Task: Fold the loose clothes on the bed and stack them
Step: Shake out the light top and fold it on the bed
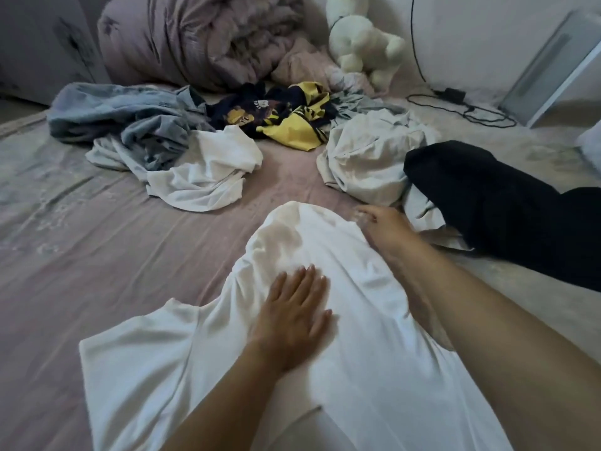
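Observation:
A white T-shirt (182, 362) lies spread on the bed in front of me, rumpled toward its far end. My left hand (292, 314) presses flat on its middle with straight fingers. My right hand (380, 224) reaches along the shirt's right edge to its far corner; it is blurred, and its fingers seem to touch the cloth there. Loose clothes lie beyond: another white garment (208, 170), blue-grey garments (130, 118), a yellow-and-navy one (292, 118), a pale grey one (367, 161) and a black one (507, 206) at the right.
The bed sheet (81, 242) is mauve. A bundled duvet (195, 37) and a white plush toy (361, 43) sit at the head. A black cable with a charger (455, 96) lies at the back right beside a white panel (553, 66).

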### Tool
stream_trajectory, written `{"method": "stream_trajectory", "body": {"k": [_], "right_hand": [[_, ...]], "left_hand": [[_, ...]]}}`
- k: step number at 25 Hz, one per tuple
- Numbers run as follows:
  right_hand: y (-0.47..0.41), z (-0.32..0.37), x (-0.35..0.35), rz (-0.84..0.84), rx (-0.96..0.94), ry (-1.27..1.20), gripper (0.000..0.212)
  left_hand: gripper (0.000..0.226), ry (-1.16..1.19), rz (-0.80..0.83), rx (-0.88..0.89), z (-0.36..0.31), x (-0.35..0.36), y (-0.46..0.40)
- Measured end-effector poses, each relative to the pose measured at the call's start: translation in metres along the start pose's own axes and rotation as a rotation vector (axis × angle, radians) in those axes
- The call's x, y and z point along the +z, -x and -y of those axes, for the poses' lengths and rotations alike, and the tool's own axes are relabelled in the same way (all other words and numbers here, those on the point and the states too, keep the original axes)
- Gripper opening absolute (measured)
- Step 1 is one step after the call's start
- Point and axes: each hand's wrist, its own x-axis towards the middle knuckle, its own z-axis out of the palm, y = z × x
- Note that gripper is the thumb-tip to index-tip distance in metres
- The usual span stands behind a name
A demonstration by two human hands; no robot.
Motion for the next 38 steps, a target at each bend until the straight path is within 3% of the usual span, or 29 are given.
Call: {"method": "stream_trajectory", "body": {"k": [3,6,8,12,15,17,20,23,27,29,32,38], "right_hand": [[-0.03,-0.001,0.018,0.252,0.022,0.012,0.039],[-0.038,-0.004,0.022,0.329,-0.014,0.2,0.034],[-0.039,-0.006,0.012,0.284,-0.036,0.137,0.023],[-0.044,-0.015,-0.016,-0.039,0.035,0.125,0.016],[-0.037,-0.026,-0.014,0.089,0.14,0.429,0.021],[-0.034,-0.012,0.003,0.039,0.018,0.537,0.029],[-0.042,0.039,0.04,0.074,-0.238,0.229,0.027],[-0.051,0.081,0.072,0.212,-0.127,0.199,0.022],[-0.059,0.101,0.085,0.184,0.024,0.43,0.046],[-0.061,0.107,0.083,0.212,0.077,0.423,0.043],[-0.063,0.111,0.078,0.249,0.064,0.183,0.015],[-0.07,0.118,0.07,0.183,0.037,-0.143,0.035]], "left_hand": [[0.058,0.009,-0.044,0.008,-0.001,-0.005,-0.002],[0.058,-0.026,-0.056,0.005,-0.003,-0.007,0.0],[0.057,-0.054,-0.032,0.004,-0.005,-0.009,0.0],[0.059,-0.053,-0.015,-0.006,-0.003,-0.008,0.0],[0.061,-0.035,-0.003,-0.005,-0.003,-0.007,-0.002],[0.059,-0.036,0.007,-0.011,-0.004,-0.008,-0.002],[0.058,-0.038,-0.013,-0.004,-0.003,-0.005,-0.002],[0.058,-0.047,-0.026,-0.004,-0.002,-0.004,-0.002],[0.059,-0.023,-0.045,-0.006,-0.002,-0.002,-0.002],[0.059,-0.014,-0.059,-0.006,-0.001,0.0,-0.002],[0.058,-0.005,-0.071,0.002,-0.002,-0.001,-0.002],[0.055,0.005,-0.118,0.0,-0.002,0.0,-0.001]]}}
